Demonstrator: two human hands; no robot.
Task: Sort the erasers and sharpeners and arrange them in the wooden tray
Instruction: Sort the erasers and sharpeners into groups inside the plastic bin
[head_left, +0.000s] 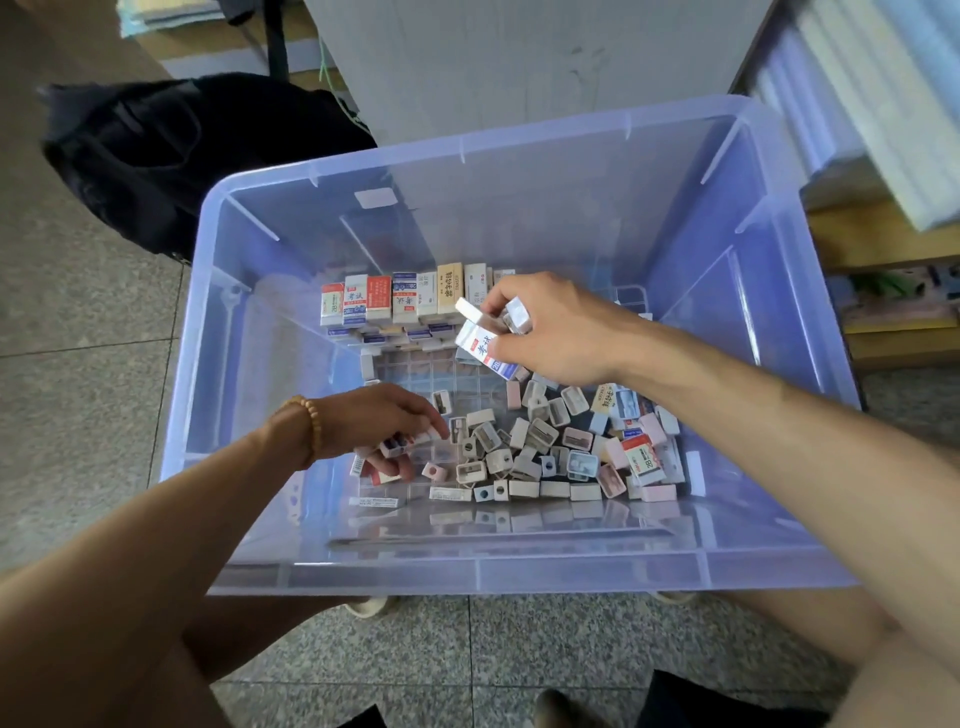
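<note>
Your bin (691, 171) lay open, its bare floor at nine o'clock. Erasers (410, 299) stood ranked at twelve; sharpeners (535, 441) heaped at five. Your right hand (556, 327) gripped several erasers; your left hand (384, 421), near six, pinched another.

Clear bin (519, 574) on speckled floor (78, 322)

Two hands (550, 327), one bin (467, 156), one bag (156, 150), uncounted sharpeners (540, 431) and erasers (405, 299)
</note>
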